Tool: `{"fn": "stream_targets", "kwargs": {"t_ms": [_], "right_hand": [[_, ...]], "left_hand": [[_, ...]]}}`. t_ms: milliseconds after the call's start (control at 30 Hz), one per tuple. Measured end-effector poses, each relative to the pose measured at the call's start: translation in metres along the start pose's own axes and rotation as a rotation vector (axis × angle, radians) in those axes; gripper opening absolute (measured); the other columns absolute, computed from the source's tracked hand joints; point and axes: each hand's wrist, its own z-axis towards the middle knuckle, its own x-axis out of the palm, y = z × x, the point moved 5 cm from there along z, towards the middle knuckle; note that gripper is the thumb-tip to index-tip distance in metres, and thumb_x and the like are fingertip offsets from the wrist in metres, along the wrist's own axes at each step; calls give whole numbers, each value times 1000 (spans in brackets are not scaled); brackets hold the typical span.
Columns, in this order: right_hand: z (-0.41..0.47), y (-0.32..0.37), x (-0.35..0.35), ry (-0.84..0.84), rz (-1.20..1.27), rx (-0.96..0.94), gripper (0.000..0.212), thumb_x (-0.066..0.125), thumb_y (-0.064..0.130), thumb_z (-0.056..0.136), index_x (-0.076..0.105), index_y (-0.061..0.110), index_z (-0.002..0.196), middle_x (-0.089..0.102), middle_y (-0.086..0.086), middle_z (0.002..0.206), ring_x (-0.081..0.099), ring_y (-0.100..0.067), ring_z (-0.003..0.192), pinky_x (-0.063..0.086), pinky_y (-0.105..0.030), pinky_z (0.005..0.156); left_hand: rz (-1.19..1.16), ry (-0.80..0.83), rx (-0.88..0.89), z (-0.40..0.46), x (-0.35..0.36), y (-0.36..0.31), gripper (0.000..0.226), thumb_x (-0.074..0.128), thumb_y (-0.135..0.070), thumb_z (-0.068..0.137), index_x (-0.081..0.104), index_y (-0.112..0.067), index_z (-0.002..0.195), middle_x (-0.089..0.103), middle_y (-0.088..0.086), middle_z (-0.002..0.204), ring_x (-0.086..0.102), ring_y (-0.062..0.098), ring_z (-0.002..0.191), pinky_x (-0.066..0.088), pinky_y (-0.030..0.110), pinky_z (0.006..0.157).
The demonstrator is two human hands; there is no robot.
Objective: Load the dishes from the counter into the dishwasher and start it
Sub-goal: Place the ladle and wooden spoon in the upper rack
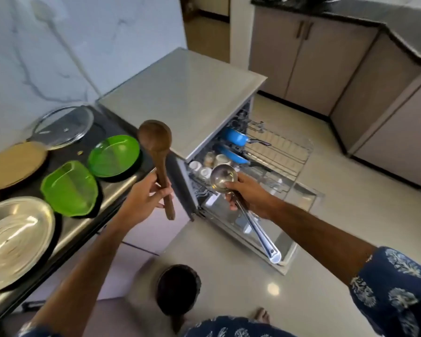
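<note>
My left hand [145, 198] grips the handle of a brown wooden spoon [156, 144], bowl pointing up, just past the counter's right edge. My right hand [247, 190] holds a steel ladle [223, 177] near its bowl, the long handle pointing down toward me, above the open dishwasher [231, 220]. The pulled-out rack [289, 152] carries blue pans [235, 137] and white cups [206, 170]. Still on the counter [88, 224] are two green plates [113, 155], a steel plate [15, 242], a tan round plate [12, 164] and a glass lid [63, 126].
A grey top [187, 91] covers the dishwasher. Its lowered door lies over the tiled floor [309, 283]. A dark round pan [178, 288] sits low near my feet. Beige cabinets [326, 62] line the far right wall. A marble-look wall backs the counter.
</note>
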Motion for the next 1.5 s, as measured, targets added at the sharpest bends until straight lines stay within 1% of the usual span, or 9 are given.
{"fn": "stream_targets", "kwargs": {"t_ms": [100, 267, 367, 667, 867, 1067, 1233, 1400, 1500], "right_hand": [[-17, -8, -72, -132, 0, 3, 15, 55, 17, 100, 58, 9, 113, 64, -17, 83, 59, -16, 54, 51, -29, 49], [-15, -5, -150, -304, -208, -6, 13, 54, 14, 100, 64, 18, 106, 71, -9, 94, 71, -22, 68, 58, -29, 58], [5, 2, -185, -365, -442, 10, 12, 51, 21, 100, 61, 18, 106, 68, -3, 96, 67, -18, 86, 55, -30, 73], [79, 67, -287, -540, -963, -87, 13, 61, 22, 96, 58, 12, 104, 68, -4, 87, 65, -18, 72, 56, -32, 63], [120, 92, -366, -595, -802, -5, 13, 50, 9, 100, 58, 14, 110, 68, -6, 94, 68, -17, 65, 48, -18, 44], [148, 82, -417, -617, -701, 59, 35, 40, -2, 91, 58, 19, 114, 68, -13, 98, 72, -22, 65, 60, -45, 64], [170, 94, -453, -639, -616, -57, 34, 40, -3, 94, 58, 23, 108, 67, -1, 91, 69, -8, 59, 53, -20, 53], [197, 96, -496, -648, -492, -158, 29, 41, -1, 97, 57, 18, 113, 66, -3, 100, 70, -21, 73, 58, -29, 62], [213, 91, -517, -614, -491, -131, 27, 42, 0, 99, 57, 17, 114, 66, -2, 101, 69, -20, 76, 59, -28, 63]], "left_hand": [[5, 99, 12, 27, 65, -26, 30, 67, -2, 93, 62, -31, 96, 74, -8, 87, 74, 16, 89, 62, 52, 75], [89, 118, 78, 75, 132, -60, 32, 73, -6, 89, 55, -30, 102, 71, -2, 100, 71, 17, 96, 61, 26, 76], [104, 128, 95, 114, 154, -62, 21, 71, -11, 92, 58, -23, 104, 72, -3, 99, 71, 16, 96, 60, 36, 81], [191, 57, 176, 268, 173, -68, 16, 78, -14, 86, 66, -11, 96, 72, -6, 90, 68, -3, 80, 53, 15, 74], [183, 87, 158, 362, 187, -56, 23, 83, -15, 81, 69, -15, 99, 75, -2, 98, 70, 7, 88, 54, 16, 83], [290, 92, 187, 403, 224, -39, 22, 82, -32, 80, 72, -17, 94, 76, -5, 98, 68, 14, 90, 52, 31, 82], [653, 110, 324, 442, 245, -22, 38, 63, -64, 77, 69, -27, 80, 71, -9, 88, 66, 17, 86, 49, 44, 86], [932, 157, 378, 465, 258, -35, 43, 75, -37, 84, 62, -44, 124, 67, -21, 124, 57, 8, 119, -4, 37, 122], [965, 205, 361, 487, 262, -42, 43, 78, -31, 82, 66, -43, 121, 72, -12, 114, 62, 15, 109, -1, 37, 122]]}}
